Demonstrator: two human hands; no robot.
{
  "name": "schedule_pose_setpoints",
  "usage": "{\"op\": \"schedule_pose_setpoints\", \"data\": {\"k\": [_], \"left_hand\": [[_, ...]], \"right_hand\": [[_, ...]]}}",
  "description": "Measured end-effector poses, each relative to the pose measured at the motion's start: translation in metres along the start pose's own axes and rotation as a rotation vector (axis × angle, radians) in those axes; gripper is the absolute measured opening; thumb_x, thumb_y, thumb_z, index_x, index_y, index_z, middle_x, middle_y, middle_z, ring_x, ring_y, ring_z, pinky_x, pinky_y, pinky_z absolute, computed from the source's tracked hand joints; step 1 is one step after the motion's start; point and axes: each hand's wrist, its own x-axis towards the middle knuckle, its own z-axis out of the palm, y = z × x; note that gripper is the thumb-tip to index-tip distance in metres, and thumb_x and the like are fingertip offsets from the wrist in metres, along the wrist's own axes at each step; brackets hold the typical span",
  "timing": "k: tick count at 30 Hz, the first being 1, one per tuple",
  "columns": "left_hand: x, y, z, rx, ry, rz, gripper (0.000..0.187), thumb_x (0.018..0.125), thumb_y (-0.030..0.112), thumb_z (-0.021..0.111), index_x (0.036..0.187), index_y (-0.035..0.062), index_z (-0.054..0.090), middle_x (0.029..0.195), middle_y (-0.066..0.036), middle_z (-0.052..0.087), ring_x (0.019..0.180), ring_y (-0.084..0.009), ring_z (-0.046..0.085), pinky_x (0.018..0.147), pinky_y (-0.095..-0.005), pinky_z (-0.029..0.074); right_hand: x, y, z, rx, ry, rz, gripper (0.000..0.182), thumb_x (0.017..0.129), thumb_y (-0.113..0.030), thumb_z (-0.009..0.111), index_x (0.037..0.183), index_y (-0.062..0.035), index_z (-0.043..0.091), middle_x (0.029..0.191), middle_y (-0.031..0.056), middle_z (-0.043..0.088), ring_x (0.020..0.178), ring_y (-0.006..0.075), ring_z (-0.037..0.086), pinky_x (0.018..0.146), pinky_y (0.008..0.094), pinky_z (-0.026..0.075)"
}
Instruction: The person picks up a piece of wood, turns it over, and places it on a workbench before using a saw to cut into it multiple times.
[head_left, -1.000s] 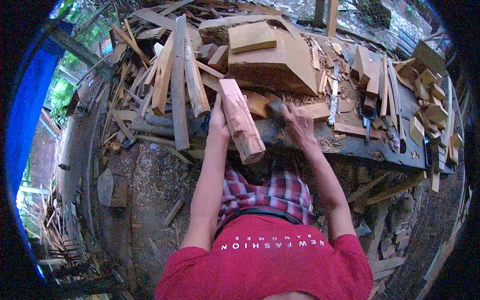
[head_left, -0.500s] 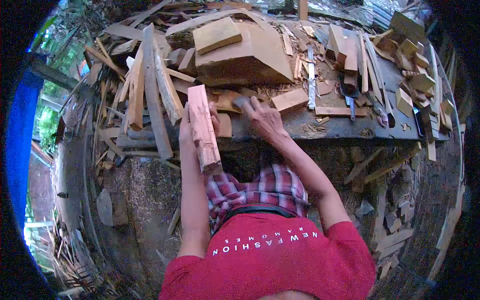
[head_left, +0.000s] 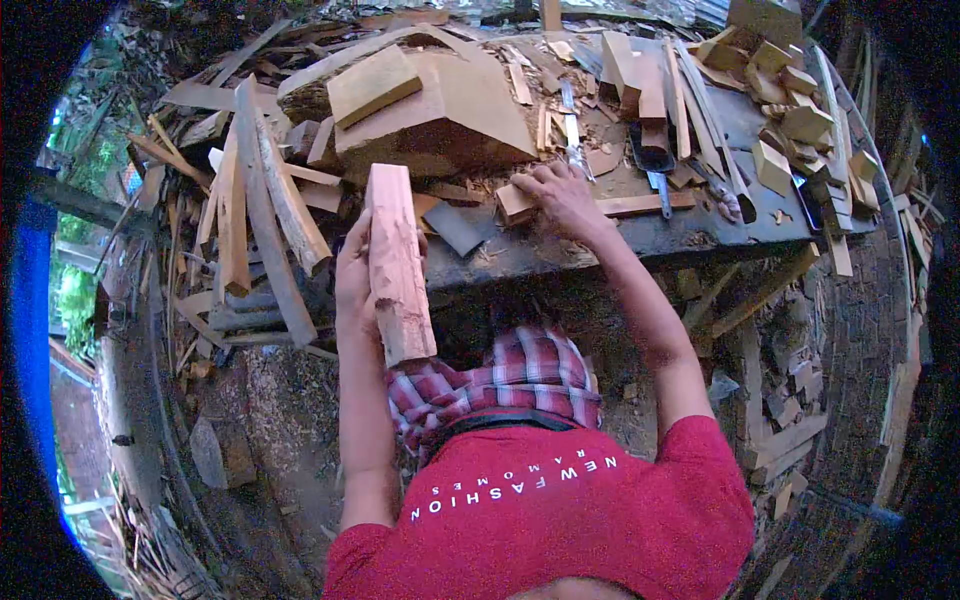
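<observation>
My left hand (head_left: 354, 268) is wrapped round a long reddish wooden block (head_left: 394, 250), which it holds up in front of the bench edge. The block's side is rough and chipped. My right hand (head_left: 564, 202) reaches over the bench, its fingers closed over a smaller pale wooden block (head_left: 516, 204) lying there. Between the two hands, a flat dark grey piece (head_left: 454, 229) rests at the bench's front edge. A thin wooden strip (head_left: 645, 204) lies just right of my right hand.
A large angular wood block (head_left: 440, 115) with a smaller block (head_left: 374, 86) on top stands at the back of the bench (head_left: 560, 262). Long slats (head_left: 268, 210) lean at the left. Behind my right hand lies a chisel-like tool (head_left: 572, 130). Several offcuts (head_left: 806, 124) pile up at the right.
My right hand has left the dark grey piece, which now lies at the bench edge, and gone right onto the smaller block. My left hand keeps the reddish block. The view has shifted.
</observation>
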Motion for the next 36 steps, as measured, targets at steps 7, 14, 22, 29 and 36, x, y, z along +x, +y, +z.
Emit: {"op": "schedule_pose_setpoints", "data": {"k": [7,14,22,29,36], "left_hand": [[0.012,-0.010,0.001,0.212,-0.056,-0.078,0.038,0.092,0.032,0.056,0.111,-0.0008,0.058,0.092,-0.017,0.066,0.074,-0.0252,0.068,0.067,-0.0369,0.058],[0.062,-0.033,0.017,0.557,-0.067,-0.070,0.032,0.092,0.024,0.061,0.115,0.0034,0.060,0.103,-0.006,0.065,0.087,-0.0140,0.064,0.079,-0.0293,0.054],[0.150,-0.060,0.072,1.155,-0.268,-0.152,0.032,0.089,0.026,0.065,0.111,0.0044,0.058,0.102,-0.002,0.062,0.093,-0.0107,0.059,0.082,-0.0279,0.048],[0.216,-0.079,0.072,1.130,-0.693,-0.318,0.031,0.083,0.015,0.071,0.110,0.0043,0.059,0.096,-0.003,0.064,0.094,-0.0119,0.060,0.083,-0.0286,0.050],[0.231,-0.085,0.071,1.932,-0.701,0.044,0.063,0.069,0.042,0.080,0.111,-0.0009,0.062,0.090,-0.014,0.069,0.087,-0.0200,0.063,0.080,-0.0332,0.050]], "right_hand": [[-0.016,0.048,-0.013,0.022,-0.092,0.024,0.067,0.075,-0.017,0.069,0.137,-0.0269,0.046,0.115,0.0064,0.057,0.111,0.0291,0.052,0.092,0.0448,0.042],[-0.036,0.070,-0.032,0.050,-0.037,0.076,0.083,0.069,-0.024,0.078,0.142,-0.0263,0.040,0.131,0.0109,0.050,0.118,0.0322,0.048,0.098,0.0433,0.040],[-0.066,-0.002,-0.068,0.099,0.334,0.072,0.087,0.064,-0.011,0.075,0.142,-0.0199,0.039,0.143,0.0151,0.036,0.132,0.0359,0.032,0.109,0.0455,0.027],[-0.055,0.030,-0.055,-0.169,0.360,0.141,0.084,0.065,-0.015,0.072,0.141,-0.0197,0.039,0.143,0.0120,0.036,0.134,0.0355,0.031,0.110,0.0466,0.023],[-0.036,0.068,-0.035,0.078,0.085,0.083,0.077,0.064,-0.019,0.072,0.134,-0.0144,0.042,0.131,0.0119,0.048,0.126,0.0318,0.042,0.105,0.0433,0.032]]}}
